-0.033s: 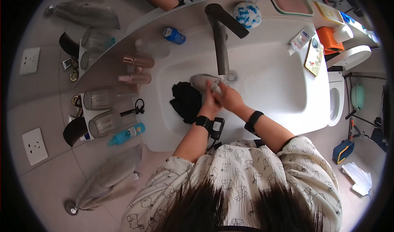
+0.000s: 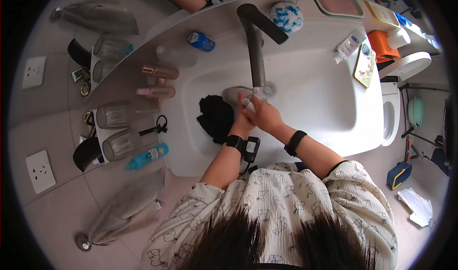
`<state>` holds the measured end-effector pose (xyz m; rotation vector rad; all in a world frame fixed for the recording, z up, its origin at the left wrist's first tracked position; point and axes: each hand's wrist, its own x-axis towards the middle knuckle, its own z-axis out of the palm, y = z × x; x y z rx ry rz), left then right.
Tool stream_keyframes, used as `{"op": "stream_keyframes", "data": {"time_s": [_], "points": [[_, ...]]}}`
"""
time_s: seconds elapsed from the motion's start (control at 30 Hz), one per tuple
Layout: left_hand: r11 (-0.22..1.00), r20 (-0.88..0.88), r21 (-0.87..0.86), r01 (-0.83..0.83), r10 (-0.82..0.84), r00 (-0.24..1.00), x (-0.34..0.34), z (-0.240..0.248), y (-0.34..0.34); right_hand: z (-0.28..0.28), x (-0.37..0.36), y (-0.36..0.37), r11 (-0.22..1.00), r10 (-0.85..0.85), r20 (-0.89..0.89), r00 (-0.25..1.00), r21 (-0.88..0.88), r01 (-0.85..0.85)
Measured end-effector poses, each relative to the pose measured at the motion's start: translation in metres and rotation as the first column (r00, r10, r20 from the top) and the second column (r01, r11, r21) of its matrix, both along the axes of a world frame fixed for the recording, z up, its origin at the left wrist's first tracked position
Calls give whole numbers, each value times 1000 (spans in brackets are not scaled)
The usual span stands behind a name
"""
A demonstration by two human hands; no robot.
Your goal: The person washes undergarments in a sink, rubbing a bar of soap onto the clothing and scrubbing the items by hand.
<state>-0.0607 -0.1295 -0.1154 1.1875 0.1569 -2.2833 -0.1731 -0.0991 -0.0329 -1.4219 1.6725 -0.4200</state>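
Both of my hands are together over the white sink [image 2: 310, 112], just below the mouth of the dark faucet [image 2: 256, 55]. Between them is a bunched grey-white cloth [image 2: 234, 95] that looks like a sock, its loose end lying toward the left on the basin floor. My left hand [image 2: 244, 119] is closed around its near side. My right hand [image 2: 265, 115] pinches a white fold of it right under the spout, where a little water seems to run. A crumpled black cloth [image 2: 215, 119] lies in the basin beside my left wrist.
Pinkish bottles [image 2: 162, 72], a blue bottle [image 2: 201, 42] and a turquoise bottle [image 2: 148, 156] stand around the sink's left side. A blue-white scrubber [image 2: 286, 17] hangs behind the faucet. On the right ledge are a clear bottle [image 2: 349, 46] and a phone [image 2: 365, 67].
My right hand has shifted slightly, and the white fold of cloth in it now sits a little lower and nearer my left fingers. The black cloth stays in place.
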Motion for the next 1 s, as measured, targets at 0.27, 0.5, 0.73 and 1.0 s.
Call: {"op": "stream_keyframes", "data": {"time_s": [0.27, 0.5, 0.73, 1.0], "points": [[965, 185, -208, -158, 198, 963, -48, 31, 17, -11, -24, -26, 980, -60, -184, 981, -197, 23], [978, 418, -25, 208, -179, 891, -13, 18, 25, -56, -122, -43, 956, -289, -320, 902, -151, 252], [145, 914, 7, 989, 400, -65, -5, 22, -10, -43, -92, 4, 916, 387, -530, 755, 123, -382], [-268, 992, -108, 957, 26, 120, 4, 38, -50, -36, -160, -25, 1000, -7, -366, 931, 18, 14]]}}
